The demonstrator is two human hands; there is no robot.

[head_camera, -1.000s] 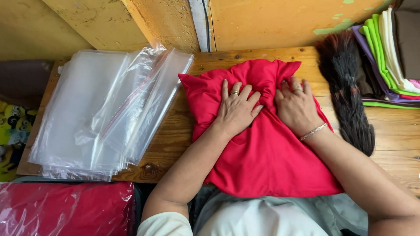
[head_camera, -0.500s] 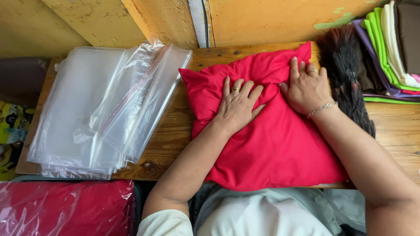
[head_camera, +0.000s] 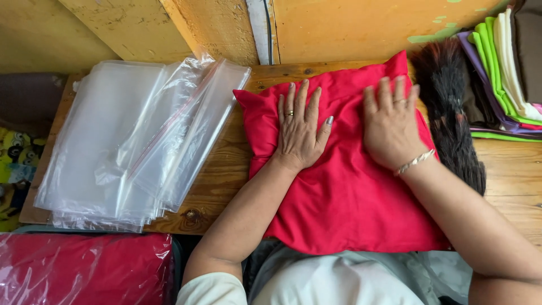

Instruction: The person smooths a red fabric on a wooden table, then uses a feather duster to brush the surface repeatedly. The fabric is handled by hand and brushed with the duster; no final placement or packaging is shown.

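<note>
A folded red cloth [head_camera: 344, 197] lies flat on the wooden table [head_camera: 226, 169] right in front of me. My left hand [head_camera: 299, 133] rests palm down on its upper left part, fingers spread, a ring on one finger. My right hand [head_camera: 390, 125] presses palm down on the upper right part, a bracelet at the wrist. Neither hand grips anything.
A stack of clear plastic bags [head_camera: 135, 141] lies on the table to the left. A dark bristly brush [head_camera: 451, 107] lies right of the cloth, beside a pile of folded coloured fabrics [head_camera: 502, 68]. A bagged red cloth [head_camera: 84, 268] sits at lower left. A yellow wall [head_camera: 350, 28] stands behind.
Both hands have slid over the red cloth, the right one outward toward the upper right corner. The cloth now lies flatter and more squared.
</note>
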